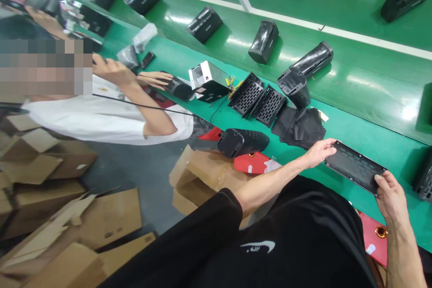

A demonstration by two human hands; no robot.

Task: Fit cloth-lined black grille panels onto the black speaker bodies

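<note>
In the head view, a rectangular black speaker grille panel is held between my two hands, over the green table. My left hand grips its left end, thumb on top. At the right end, my right hand pinches the edge with the thumb on the face. Dark cloth seems to cover the perforated face. Left of the panel lies a pile of black cloth pieces. Beyond it rest two perforated black grilles, a farther one and a nearer one.
Black speakers stand on the green bench, including one behind the cloth and another at the table edge. A boxy metal device has wires beside it. A co-worker in a white shirt sits left. Open cardboard boxes occupy the floor.
</note>
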